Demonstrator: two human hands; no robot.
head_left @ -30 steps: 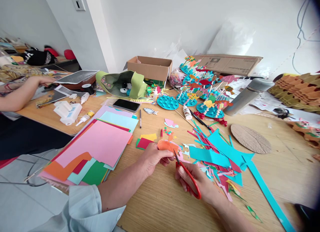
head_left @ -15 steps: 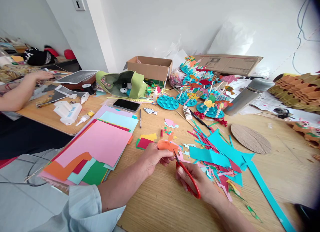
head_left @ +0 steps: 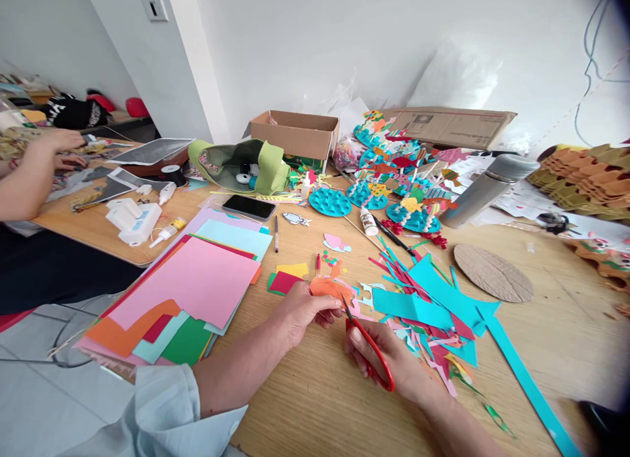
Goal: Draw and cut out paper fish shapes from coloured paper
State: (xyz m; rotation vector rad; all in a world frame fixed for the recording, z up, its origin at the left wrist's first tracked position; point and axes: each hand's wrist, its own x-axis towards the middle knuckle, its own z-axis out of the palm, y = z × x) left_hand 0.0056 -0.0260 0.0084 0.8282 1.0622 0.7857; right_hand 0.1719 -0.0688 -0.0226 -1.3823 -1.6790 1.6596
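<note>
The left hand (head_left: 306, 316) pinches a piece of orange paper (head_left: 329, 287) between thumb and bent fingers, and the paper sticks out just past the fingertips. The right hand (head_left: 388, 364) is closed through the loops of red-handled scissors (head_left: 373, 352), whose narrow blades point up and to the left and meet the paper's lower right edge. Just right of the blades lies a loose heap of teal and pink paper offcuts (head_left: 423, 316), almost touching the right hand, and a long teal strip (head_left: 526, 378) runs from it toward the lower edge of the view. Left of the left hand, a fanned stack of coloured card (head_left: 189, 283), pink on top, overhangs the edge of the wooden table (head_left: 300, 404). Bare wood gives open room below and between the forearms. Farther up lie a marker pen (head_left: 276, 234), a black phone (head_left: 249, 207) and a glue bottle (head_left: 368, 220), its label too small to read; no writing is legible anywhere. At far left, a co-worker's hand (head_left: 56, 140) rests among papers on a separate table.
</note>
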